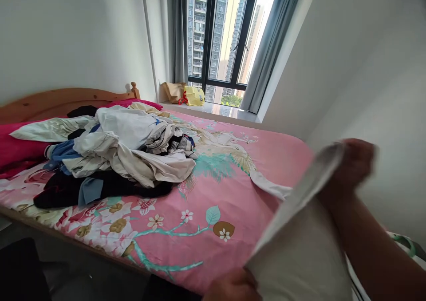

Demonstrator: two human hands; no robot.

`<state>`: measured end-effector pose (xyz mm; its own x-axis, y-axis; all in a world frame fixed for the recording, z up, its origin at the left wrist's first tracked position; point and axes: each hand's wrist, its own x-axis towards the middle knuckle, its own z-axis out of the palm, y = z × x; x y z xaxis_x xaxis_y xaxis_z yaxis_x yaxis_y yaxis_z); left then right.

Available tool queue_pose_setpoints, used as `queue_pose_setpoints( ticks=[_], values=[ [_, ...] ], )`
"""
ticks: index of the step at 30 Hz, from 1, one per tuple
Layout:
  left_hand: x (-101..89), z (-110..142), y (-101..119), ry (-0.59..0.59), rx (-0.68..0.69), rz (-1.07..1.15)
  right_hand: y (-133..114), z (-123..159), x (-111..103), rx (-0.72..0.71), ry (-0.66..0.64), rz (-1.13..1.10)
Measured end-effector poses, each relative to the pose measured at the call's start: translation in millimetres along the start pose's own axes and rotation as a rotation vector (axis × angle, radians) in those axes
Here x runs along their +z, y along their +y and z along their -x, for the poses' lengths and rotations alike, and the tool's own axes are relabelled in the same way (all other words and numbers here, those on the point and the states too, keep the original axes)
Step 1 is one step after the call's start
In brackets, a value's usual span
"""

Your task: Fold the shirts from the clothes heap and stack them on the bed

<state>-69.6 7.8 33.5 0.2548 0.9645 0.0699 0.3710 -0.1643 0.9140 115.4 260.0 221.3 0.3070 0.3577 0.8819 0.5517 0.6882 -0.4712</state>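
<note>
Two hands grip a pale cloth (299,252) above the bed's (256,207) near right corner: the left hand (231,287) closed on its lower edge, the right hand (354,165), blurred, closed on its raised end. Clothes (128,136) lie heaped toward the headboard (63,97). Beyond the bed's far edge, a brown bag (173,92) and a yellow bag (194,96) stand on the windowsill (213,108).

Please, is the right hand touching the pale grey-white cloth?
Touching: the head view shows the right hand closed around the raised end of the pale grey-white cloth.
</note>
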Motion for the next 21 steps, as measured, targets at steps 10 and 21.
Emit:
queue_pose_setpoints(
  ticks=[10, 21],
  values=[
    [-87.8, -5.8, -91.5, 0.397, -0.329, -0.153, 24.9, 88.4, 65.5, 0.042, -0.761, -0.098],
    [-86.2, -11.6, -129.7, 0.568, -0.647, -0.100, 107.7, 237.2, -251.8, 0.651, -0.910, 0.441]
  ],
)
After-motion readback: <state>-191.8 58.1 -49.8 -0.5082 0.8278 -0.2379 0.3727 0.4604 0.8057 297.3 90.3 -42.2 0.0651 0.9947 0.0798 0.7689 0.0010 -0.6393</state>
